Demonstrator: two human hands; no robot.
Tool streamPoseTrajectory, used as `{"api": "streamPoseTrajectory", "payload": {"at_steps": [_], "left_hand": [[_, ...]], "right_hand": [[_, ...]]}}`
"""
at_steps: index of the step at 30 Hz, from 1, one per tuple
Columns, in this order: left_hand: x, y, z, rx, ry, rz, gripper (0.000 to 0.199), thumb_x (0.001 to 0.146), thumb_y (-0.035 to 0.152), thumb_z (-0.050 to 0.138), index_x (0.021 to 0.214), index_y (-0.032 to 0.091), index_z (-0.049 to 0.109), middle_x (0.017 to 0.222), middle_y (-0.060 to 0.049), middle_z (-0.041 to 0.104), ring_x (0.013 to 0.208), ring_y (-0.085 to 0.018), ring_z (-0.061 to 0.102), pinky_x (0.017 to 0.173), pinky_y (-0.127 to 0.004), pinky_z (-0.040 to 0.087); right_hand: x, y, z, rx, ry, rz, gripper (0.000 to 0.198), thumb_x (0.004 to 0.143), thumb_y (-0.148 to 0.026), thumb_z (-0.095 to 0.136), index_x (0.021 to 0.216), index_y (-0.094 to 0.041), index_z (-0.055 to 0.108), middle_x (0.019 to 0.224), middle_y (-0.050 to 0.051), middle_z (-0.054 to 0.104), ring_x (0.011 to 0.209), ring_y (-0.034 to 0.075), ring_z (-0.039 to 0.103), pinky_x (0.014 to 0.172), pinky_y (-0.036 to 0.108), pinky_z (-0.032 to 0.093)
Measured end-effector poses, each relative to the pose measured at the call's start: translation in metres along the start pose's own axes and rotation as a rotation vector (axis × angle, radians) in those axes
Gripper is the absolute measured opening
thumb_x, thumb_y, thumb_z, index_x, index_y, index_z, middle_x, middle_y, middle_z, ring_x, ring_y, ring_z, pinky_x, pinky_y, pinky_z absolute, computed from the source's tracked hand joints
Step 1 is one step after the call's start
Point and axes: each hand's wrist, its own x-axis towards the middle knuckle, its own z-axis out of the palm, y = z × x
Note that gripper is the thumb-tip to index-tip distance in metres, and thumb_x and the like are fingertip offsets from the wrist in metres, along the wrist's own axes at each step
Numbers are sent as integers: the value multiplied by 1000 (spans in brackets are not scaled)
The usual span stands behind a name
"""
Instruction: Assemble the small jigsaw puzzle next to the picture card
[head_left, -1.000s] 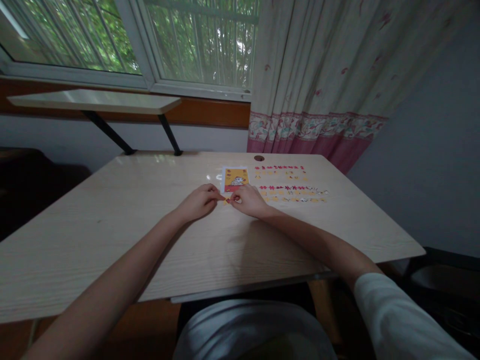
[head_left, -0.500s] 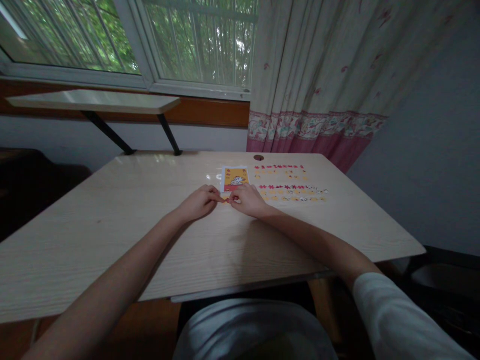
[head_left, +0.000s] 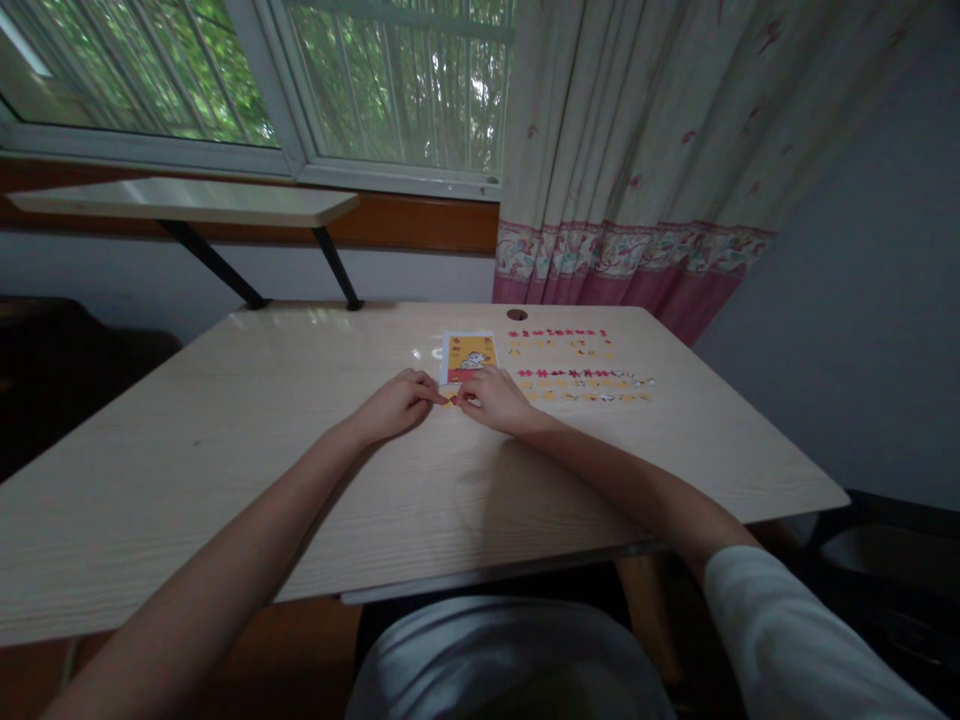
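My left hand point(head_left: 407, 400) rests on the table with its fingers curled and the index finger pressed at the edge of some small orange puzzle pieces point(head_left: 449, 392). Facing it, my right hand point(head_left: 493, 399) pinches a small red puzzle piece point(head_left: 454, 400) between thumb and fingertips, touching or very close to the orange ones. Fingers cover part of these pieces. Just beyond both hands lies a picture card point(head_left: 471, 350), orange and red with a white cartoon animal; my right hand overlaps its lower edge.
Several rows of loose puzzle pieces point(head_left: 566, 373), red, orange and white, are laid out right of the card. A round cable hole point(head_left: 517, 315) sits near the back edge of the wooden table point(head_left: 247, 440). A raised shelf point(head_left: 187, 200) stands at the back left.
The red piece at my right fingertips appears slightly turned and shifted. Both hands stay in nearly the same place.
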Motion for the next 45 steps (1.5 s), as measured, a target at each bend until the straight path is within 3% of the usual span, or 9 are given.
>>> {"api": "streamPoseTrajectory", "payload": {"at_steps": [5,15,20,30,45], "left_hand": [[2,4,0,61,-17,2,33,80,8,48,92,20,76,91,-8,66,87,-20,58,82,-33,48],[6,16,-1,209,-78,67,26,84,11,49,87,16,74,87,-10,66,81,-21,56,77,-34,46],[4,11,1,152,-49,61,29,83,9,47,88,17,74,89,-10,66,83,-21,57,78,-35,47],[1,12,-3,96,-3,47,32,81,9,47,98,17,72,90,-9,66,88,-21,57,82,-35,47],[2,22,4,258,-87,112,29,91,14,44,107,16,69,100,-11,68,89,-21,59,80,-35,47]], "right_hand": [[3,-2,-1,-17,-36,-20,23,91,-27,51,89,-16,71,97,8,68,94,20,53,89,34,37],[-4,-15,-19,-280,-157,-200,27,93,-16,45,104,-13,70,100,12,67,105,26,50,91,39,37],[-7,-10,-25,-219,-152,-177,27,94,-21,45,101,-19,72,101,10,67,103,24,51,92,39,37],[-19,19,-30,11,-73,-74,28,96,-25,46,108,-18,71,100,8,67,97,19,53,89,33,38],[-34,33,-25,-4,-110,12,29,95,-24,47,112,-17,69,109,11,67,100,21,53,90,36,38]]}}
